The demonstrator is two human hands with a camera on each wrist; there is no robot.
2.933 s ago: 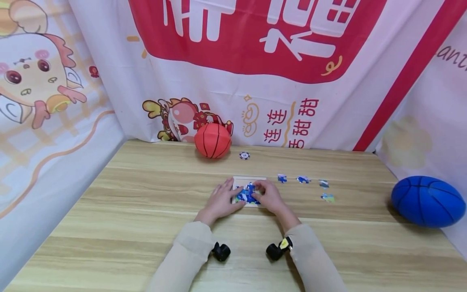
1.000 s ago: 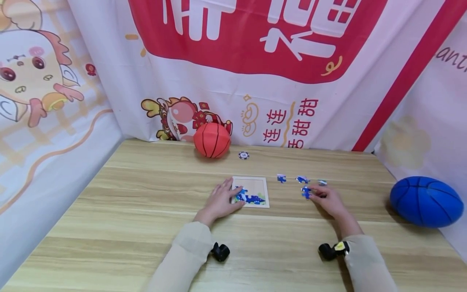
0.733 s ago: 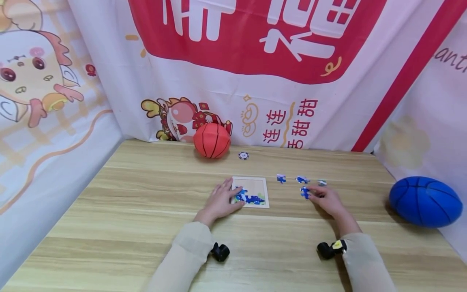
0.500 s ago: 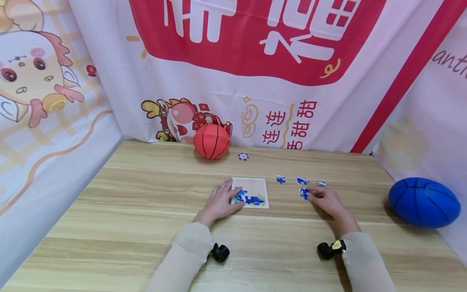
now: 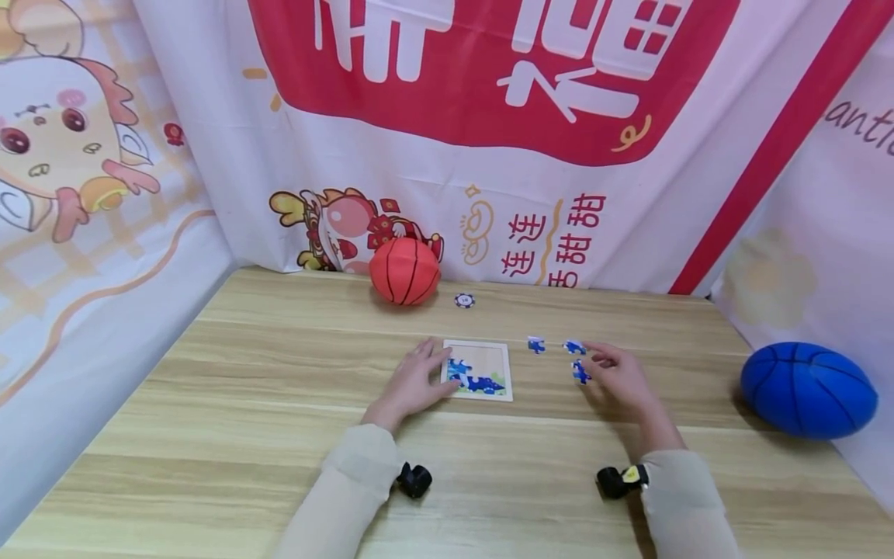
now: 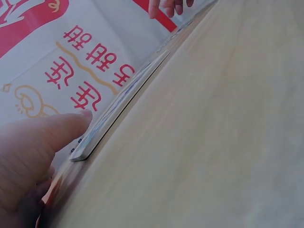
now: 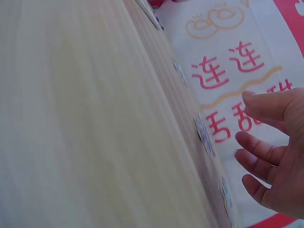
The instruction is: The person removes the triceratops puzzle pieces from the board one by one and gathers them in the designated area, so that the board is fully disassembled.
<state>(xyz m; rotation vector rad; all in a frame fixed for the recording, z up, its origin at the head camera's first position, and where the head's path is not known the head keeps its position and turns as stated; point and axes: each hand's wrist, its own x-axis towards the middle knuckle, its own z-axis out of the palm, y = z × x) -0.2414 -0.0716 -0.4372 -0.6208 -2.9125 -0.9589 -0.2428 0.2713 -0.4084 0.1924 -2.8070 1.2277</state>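
A square light-framed puzzle tray point(image 5: 508, 373) lies on the table, with joined blue and green jigsaw pieces point(image 5: 482, 384) along its lower and left part. My left hand point(image 5: 412, 380) is at the tray's left edge, fingers relaxed; in the left wrist view its thumb point(image 6: 71, 128) is by the frame's corner. To the right, my right hand point(image 5: 618, 376) hovers beside a loose blue jigsaw piece point(image 5: 580, 373). In the right wrist view its fingers point(image 7: 259, 147) are spread and hold nothing. Two more blue pieces, one nearer point(image 5: 574, 347) and one farther left point(image 5: 535, 345), lie behind.
A red ball point(image 5: 405, 271) and a poker chip point(image 5: 464, 300) sit near the table's back edge. At the right stands a blue ball point(image 5: 809, 390). A printed cloth point(image 5: 447, 171) hangs behind the wooden table point(image 5: 489, 481).
The right hand moved from the tray to the right with a blue jigsaw piece, set it down and let go. The left hand has since drawn slightly left from the tray.
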